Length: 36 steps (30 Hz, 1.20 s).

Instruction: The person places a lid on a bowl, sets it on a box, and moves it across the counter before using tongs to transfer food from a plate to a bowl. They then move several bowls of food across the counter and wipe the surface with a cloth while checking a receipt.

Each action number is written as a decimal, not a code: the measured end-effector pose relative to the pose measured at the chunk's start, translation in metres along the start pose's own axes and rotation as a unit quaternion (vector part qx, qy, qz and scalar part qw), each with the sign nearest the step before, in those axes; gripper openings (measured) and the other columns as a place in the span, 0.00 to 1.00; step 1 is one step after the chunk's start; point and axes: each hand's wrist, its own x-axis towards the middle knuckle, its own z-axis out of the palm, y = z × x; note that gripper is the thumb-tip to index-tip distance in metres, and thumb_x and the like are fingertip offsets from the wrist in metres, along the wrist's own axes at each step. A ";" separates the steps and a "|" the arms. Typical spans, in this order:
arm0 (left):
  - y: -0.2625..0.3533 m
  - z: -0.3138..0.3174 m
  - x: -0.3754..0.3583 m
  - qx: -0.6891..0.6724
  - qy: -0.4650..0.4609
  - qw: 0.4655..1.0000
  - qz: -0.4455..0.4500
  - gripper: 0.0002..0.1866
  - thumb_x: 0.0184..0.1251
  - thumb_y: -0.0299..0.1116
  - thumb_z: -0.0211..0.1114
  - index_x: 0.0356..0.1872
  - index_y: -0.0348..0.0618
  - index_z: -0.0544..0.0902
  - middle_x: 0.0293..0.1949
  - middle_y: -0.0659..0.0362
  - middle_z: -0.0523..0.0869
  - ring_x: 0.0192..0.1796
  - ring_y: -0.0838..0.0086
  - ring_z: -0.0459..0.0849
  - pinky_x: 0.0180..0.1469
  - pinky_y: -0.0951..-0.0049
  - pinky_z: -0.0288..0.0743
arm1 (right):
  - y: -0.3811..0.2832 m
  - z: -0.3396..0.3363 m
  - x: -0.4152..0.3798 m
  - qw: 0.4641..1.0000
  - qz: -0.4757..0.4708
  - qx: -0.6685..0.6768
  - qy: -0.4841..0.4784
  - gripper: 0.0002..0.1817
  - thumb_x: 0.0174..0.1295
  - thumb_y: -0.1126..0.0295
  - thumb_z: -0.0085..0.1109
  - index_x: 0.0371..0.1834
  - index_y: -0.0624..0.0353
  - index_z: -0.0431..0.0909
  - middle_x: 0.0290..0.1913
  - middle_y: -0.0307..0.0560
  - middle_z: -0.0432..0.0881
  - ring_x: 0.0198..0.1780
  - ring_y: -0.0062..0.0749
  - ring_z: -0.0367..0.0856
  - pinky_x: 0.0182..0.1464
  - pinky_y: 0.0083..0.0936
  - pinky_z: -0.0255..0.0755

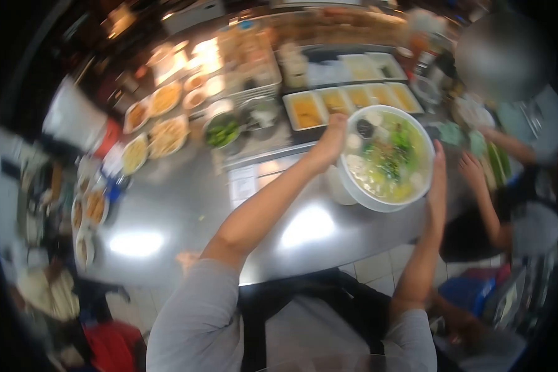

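A large white bowl of soup is held between my two hands above the steel table. Green leaves, pale round balls, a dark piece and brown bits float in its light broth. My left hand grips the bowl's left side, its fingers wrapped near the rim. On the opposite side my right hand presses against the wall, partly hidden by the bowl. Behind the bowl's lower left stands a pale round container, mostly covered from sight.
White trays of yellow food line the back of the steel table. A pot of chopped greens and several bowls of toppings stand left. At right, a co-worker's hand is near green leaves.
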 end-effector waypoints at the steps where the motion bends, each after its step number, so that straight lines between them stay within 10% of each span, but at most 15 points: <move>1: -0.006 -0.018 -0.009 0.000 0.013 1.000 0.009 0.25 0.68 0.56 0.29 0.57 0.54 0.60 0.48 0.55 0.75 0.46 0.65 0.79 0.35 0.58 0.78 | -0.013 0.026 -0.008 1.000 0.011 0.016 -0.021 0.28 0.70 0.52 0.31 0.64 0.61 0.58 0.62 0.50 0.64 0.62 0.31 0.62 0.63 0.24 0.54; 18: -0.153 -0.443 -0.216 0.070 0.324 0.943 0.038 0.23 0.70 0.51 0.34 0.56 0.45 0.60 0.49 0.53 0.69 0.52 0.69 0.72 0.47 0.69 0.72 | -0.103 0.450 -0.195 0.966 0.076 0.100 -0.227 0.28 0.69 0.52 0.29 0.66 0.56 0.54 0.63 0.54 0.60 0.64 0.39 0.59 0.64 0.28 0.53; 36: -0.254 -0.577 -0.217 -0.061 0.305 0.950 0.031 0.33 0.70 0.57 0.31 0.61 0.38 0.61 0.55 0.52 0.71 0.57 0.68 0.70 0.60 0.71 0.61 | -0.061 0.609 -0.218 0.947 0.128 -0.013 -0.293 0.29 0.68 0.49 0.31 0.67 0.51 0.47 0.55 0.66 0.70 0.54 0.57 0.71 0.56 0.38 0.62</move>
